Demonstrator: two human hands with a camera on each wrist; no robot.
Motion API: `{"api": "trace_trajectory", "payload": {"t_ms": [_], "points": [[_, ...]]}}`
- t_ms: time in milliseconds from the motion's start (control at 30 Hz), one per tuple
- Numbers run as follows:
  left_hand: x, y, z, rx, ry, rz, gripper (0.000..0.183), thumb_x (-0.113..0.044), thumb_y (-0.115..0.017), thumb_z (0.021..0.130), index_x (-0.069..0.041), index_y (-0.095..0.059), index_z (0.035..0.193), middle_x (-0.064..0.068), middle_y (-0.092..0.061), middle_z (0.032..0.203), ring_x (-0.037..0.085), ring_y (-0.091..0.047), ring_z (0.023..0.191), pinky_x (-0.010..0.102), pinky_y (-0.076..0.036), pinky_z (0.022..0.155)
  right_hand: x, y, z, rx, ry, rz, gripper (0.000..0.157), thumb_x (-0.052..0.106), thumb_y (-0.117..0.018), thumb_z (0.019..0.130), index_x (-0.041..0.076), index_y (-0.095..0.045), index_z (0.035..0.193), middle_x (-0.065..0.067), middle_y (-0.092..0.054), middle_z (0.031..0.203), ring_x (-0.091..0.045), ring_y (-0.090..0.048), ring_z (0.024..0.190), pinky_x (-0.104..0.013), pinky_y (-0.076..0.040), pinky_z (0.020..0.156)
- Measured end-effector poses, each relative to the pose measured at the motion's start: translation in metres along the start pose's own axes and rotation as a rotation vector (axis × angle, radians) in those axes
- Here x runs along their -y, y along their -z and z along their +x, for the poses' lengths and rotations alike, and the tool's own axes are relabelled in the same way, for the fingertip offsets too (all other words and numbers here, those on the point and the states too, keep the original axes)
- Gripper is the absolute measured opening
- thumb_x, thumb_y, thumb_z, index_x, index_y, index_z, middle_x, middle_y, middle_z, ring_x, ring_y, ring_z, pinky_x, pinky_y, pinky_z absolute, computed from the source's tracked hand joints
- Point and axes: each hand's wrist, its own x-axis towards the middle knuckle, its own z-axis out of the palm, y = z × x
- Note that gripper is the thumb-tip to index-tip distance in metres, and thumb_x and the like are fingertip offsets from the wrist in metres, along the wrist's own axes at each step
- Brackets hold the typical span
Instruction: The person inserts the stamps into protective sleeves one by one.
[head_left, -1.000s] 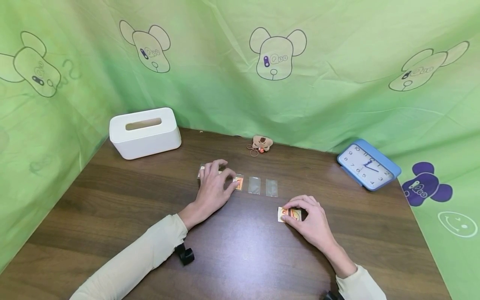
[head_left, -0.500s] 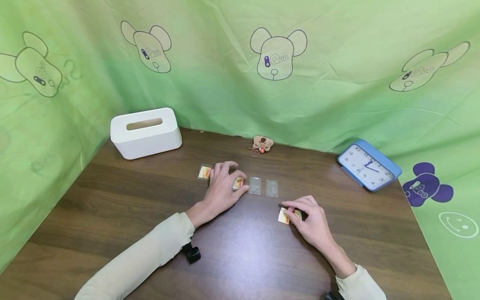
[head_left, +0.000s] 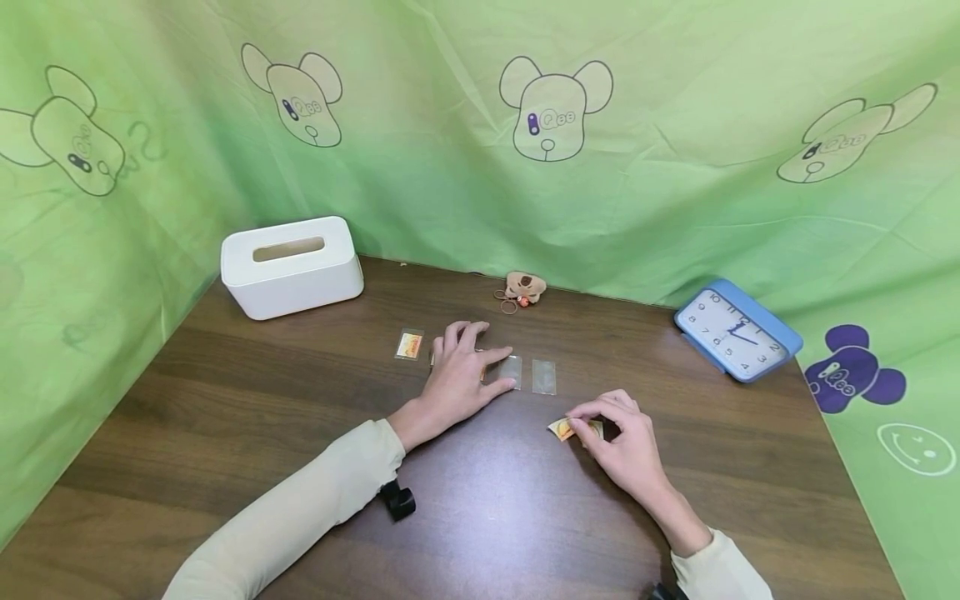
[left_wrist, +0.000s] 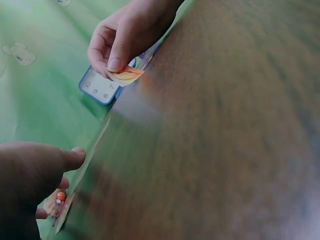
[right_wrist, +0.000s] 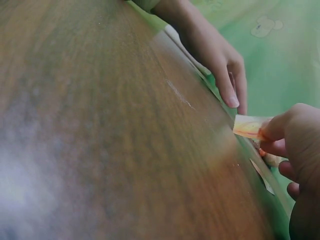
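A yellow printed card (head_left: pixel 561 429) is pinched in the fingers of the right hand (head_left: pixel 622 429), in front and right of the plush charm (head_left: pixel 527 287); it is held more curved than before. The left hand (head_left: pixel 459 367), fingers spread and nothing grasped, has been shifted rightward to a clear sleeve (head_left: pixel 513 370) in front of the charm; whether contact is made cannot be told. Work is seemingly turned to this sleeve. Front-left of the charm, a card-filled sleeve (head_left: pixel 409 344), partly covered a second ago, is now fully exposed
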Motion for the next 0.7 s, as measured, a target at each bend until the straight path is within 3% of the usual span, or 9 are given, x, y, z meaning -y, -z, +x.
{"api": "trace_trajectory", "payload": {"t_ms": [233, 300, 367, 533, 700], "points": [[0.0014, -0.0025, 0.0006, 0.001, -0.033, 0.014, 0.049, -0.050, -0.089, 0.092, -0.023, -0.083, 0.133, 0.018, -0.044, 0.171, 0.048, -0.031, 0.156, 0.059, -0.037, 0.108, 0.0031, 0.0011, 0.0009, -0.037, -0.018, 0.047, 0.011, 0.005, -0.090, 0.090, 0.014, -0.083, 0.092, 0.008, -0.072, 0.082, -0.013, -0.058, 0.088, -0.023, -0.040, 0.083], [0.0017, -0.0028, 0.0006, -0.001, -0.033, 0.009, 0.047, -0.048, -0.089, 0.092, -0.023, -0.084, 0.131, 0.017, -0.044, 0.172, 0.048, -0.030, 0.158, 0.059, -0.037, 0.109, 0.0031, 0.0010, 0.0011, -0.044, -0.019, 0.044, 0.013, 0.004, -0.091, 0.090, 0.013, -0.083, 0.093, 0.007, -0.073, 0.083, -0.012, -0.059, 0.089, -0.021, -0.040, 0.084], [0.0014, -0.0023, 0.0006, 0.000, -0.033, 0.009, 0.044, -0.047, -0.090, 0.092, -0.023, -0.085, 0.129, 0.017, -0.044, 0.172, 0.047, -0.030, 0.159, 0.059, -0.038, 0.111, 0.0033, 0.0005, 0.0014, -0.052, -0.020, 0.034, 0.025, -0.007, -0.091, 0.083, 0.015, -0.083, 0.093, 0.007, -0.073, 0.081, -0.011, -0.059, 0.089, -0.020, -0.040, 0.085], [0.0001, -0.0003, -0.0005, -0.009, -0.051, -0.001, 0.034, -0.041, -0.090, 0.093, -0.021, -0.088, 0.121, 0.017, -0.047, 0.170, 0.045, -0.032, 0.160, 0.061, -0.037, 0.116, 0.0039, 0.0001, 0.0015, -0.067, -0.024, 0.038, 0.030, -0.010, -0.092, 0.080, 0.015, -0.083, 0.094, 0.004, -0.073, 0.081, -0.012, -0.060, 0.090, -0.024, -0.042, 0.084], [-0.0006, 0.0016, -0.0056, -0.052, -0.075, -0.081, 0.026, -0.032, -0.090, 0.095, -0.018, -0.089, 0.117, 0.020, -0.054, 0.164, 0.044, -0.041, 0.154, 0.062, -0.038, 0.115, 0.0045, 0.0004, 0.0008, -0.081, -0.051, 0.065, 0.030, -0.011, -0.092, 0.080, 0.014, -0.084, 0.094, 0.000, -0.073, 0.085, -0.014, -0.062, 0.089, -0.024, -0.044, 0.084]]}}
